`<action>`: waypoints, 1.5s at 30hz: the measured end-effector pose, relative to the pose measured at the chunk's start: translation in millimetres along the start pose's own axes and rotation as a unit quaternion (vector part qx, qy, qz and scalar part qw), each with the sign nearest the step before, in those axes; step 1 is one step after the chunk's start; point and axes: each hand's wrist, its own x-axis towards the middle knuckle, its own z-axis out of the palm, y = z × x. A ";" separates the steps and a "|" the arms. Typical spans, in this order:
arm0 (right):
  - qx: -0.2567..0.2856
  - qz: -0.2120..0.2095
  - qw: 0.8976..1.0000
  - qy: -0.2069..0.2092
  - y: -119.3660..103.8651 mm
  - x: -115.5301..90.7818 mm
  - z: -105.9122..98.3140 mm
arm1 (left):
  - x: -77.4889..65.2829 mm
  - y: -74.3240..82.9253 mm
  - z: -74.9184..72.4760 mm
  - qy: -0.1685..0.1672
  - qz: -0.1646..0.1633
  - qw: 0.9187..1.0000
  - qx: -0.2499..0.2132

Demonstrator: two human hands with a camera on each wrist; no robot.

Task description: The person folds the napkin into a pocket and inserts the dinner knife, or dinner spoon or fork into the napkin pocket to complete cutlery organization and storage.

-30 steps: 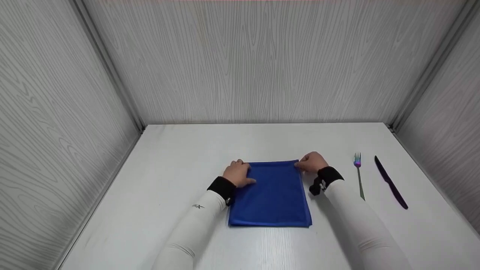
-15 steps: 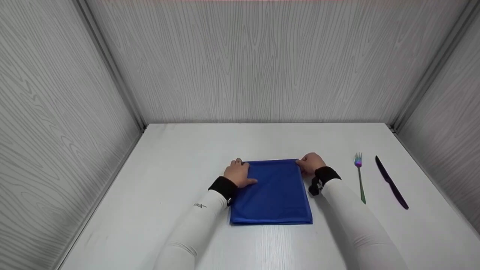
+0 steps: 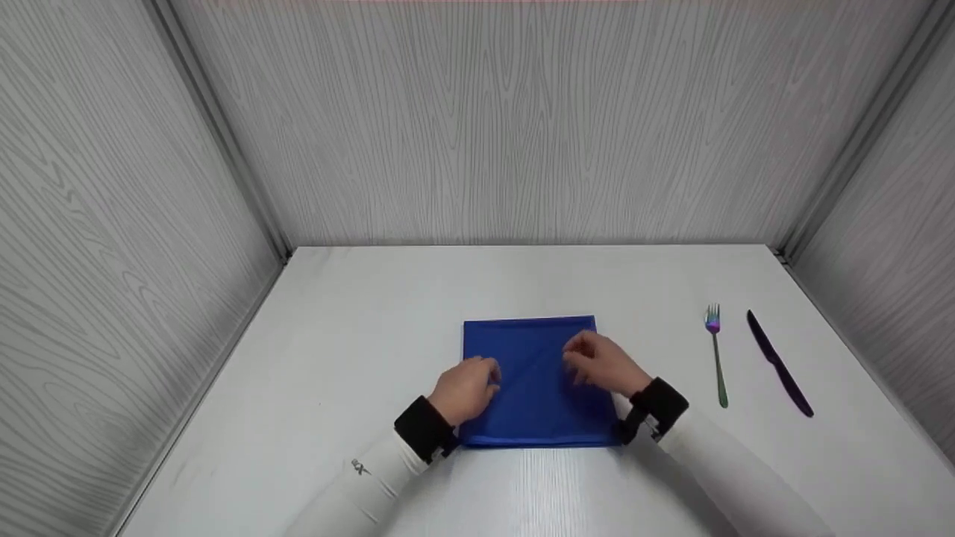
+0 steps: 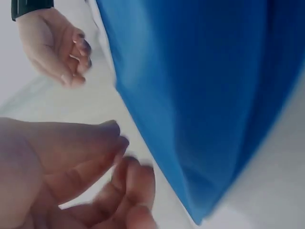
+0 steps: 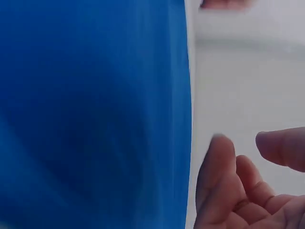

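A folded blue cloth (image 3: 533, 418) lies flat, roughly square, in the middle of the white table. Above its left part hovers my left hand (image 3: 466, 389), fingers loosely curled with nothing in them. My right hand (image 3: 603, 363) is over the cloth's right part, its fingers loosely bent and holding nothing. In the left wrist view a gap separates the left hand (image 4: 90, 176) from the blue cloth (image 4: 190, 95). The right wrist view has the thumb and fingers of the right hand (image 5: 252, 191) apart, beside the cloth's edge.
To the right of the cloth lie a rainbow-coloured fork (image 3: 715, 335) and a dark purple knife (image 3: 777, 362), both with handles toward me. Grey wood-grain panels (image 3: 507, 127) enclose the table (image 3: 358, 321) at the back and both sides.
Both hands have let go of the cloth's far corners and drawn back toward me, the right one also moving inward over the cloth. The cloth stays nearly in place.
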 end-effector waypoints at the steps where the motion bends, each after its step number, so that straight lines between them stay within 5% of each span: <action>1: 0.023 -0.001 0.999 -0.025 -2.2 -7.6 7.4 | -5.6 1.2 1.3 -0.009 0.008 1.000 -0.001; 6: 0.128 0.053 0.984 -0.114 4.0 -37.4 25.8 | -29.1 -1.4 9.5 -0.046 0.034 0.998 -0.019; 10: 0.182 0.098 0.972 -0.113 17.1 -52.9 19.0 | -40.4 -6.4 13.9 -0.063 0.045 0.996 -0.051; 15: 0.198 0.091 0.971 -0.104 28.4 -58.8 7.9 | -41.5 -8.8 13.2 -0.080 0.045 0.994 -0.056; 22: 0.178 0.084 0.978 -0.071 31.4 -40.7 2.9 | -16.4 -10.6 11.7 -0.087 0.006 0.996 -0.032; 33: 0.169 0.124 0.978 -0.010 38.2 15.6 -7.7 | 37.5 -24.1 13.1 -0.083 -0.067 0.992 -0.070; 40: 0.187 0.133 0.973 -0.011 40.2 33.4 -14.5 | 56.9 -34.1 13.1 -0.076 -0.089 0.989 -0.095; 45: 0.194 0.128 0.972 -0.019 41.4 33.6 -16.6 | 57.9 -34.4 14.6 -0.066 -0.091 0.988 -0.105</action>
